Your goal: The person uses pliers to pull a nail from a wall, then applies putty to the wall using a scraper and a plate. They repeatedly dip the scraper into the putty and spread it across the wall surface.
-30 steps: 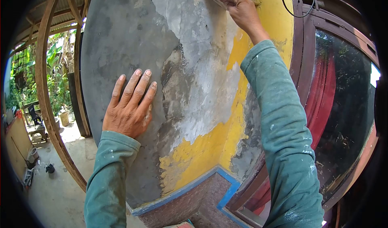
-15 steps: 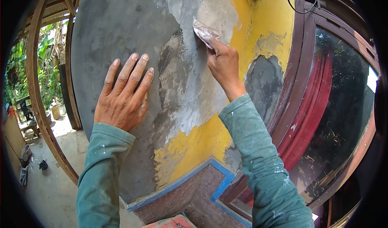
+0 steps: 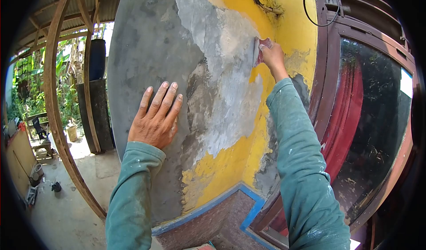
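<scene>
- Left hand [image 3: 153,117]: fingers loosely spread, laid against the grey wall [image 3: 142,50], above its lower edge with blue trim [image 3: 253,213].
- Right hand [image 3: 273,58]: clamped on a flat scraper [image 3: 257,52] at the pale patch [image 3: 235,95], near the wall's yellow inner corner.

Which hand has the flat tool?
The right hand, by the yellow paint, gripping the flat tool; the left hand spreads over grey plaster, no tool visible.

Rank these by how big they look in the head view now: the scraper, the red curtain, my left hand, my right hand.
Largest to smallest:
1. Red curtain
2. Left hand
3. Right hand
4. Scraper, partly hidden by the right hand's grip
</scene>
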The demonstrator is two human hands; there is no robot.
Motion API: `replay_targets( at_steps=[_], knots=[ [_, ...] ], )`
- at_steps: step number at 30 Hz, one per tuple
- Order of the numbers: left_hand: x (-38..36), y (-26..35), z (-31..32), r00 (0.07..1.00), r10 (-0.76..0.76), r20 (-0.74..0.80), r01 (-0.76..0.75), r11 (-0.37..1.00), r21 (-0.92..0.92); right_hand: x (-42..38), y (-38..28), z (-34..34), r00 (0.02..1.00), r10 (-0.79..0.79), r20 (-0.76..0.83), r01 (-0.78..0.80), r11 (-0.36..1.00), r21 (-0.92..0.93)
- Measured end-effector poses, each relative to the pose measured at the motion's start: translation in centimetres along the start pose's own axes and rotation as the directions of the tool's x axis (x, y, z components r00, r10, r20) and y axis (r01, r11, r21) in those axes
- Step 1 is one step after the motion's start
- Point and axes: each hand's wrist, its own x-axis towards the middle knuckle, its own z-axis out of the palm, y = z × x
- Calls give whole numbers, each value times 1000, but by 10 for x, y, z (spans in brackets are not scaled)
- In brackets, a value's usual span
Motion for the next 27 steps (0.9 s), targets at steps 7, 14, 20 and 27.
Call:
replay_targets(
  at_steps=[7,14,20,27],
  knots=[
    [-1,2,1,1000,-13,6,13,1000,5,-104,-100,12,927,-373,49,362,920,149],
    [0,0,-1,1000,-12,14,12,999,30,-79,-84,-20,903,-361,234,197,830,522],
    [0,1,0,1000,-8,12,8,1000,24,35,-80,-5,956,-291,-27,291,938,187],
    [0,1,1,1000,-8,7,8,999,33,-72,-115,0,757,-644,111,632,765,122]
  ],
)
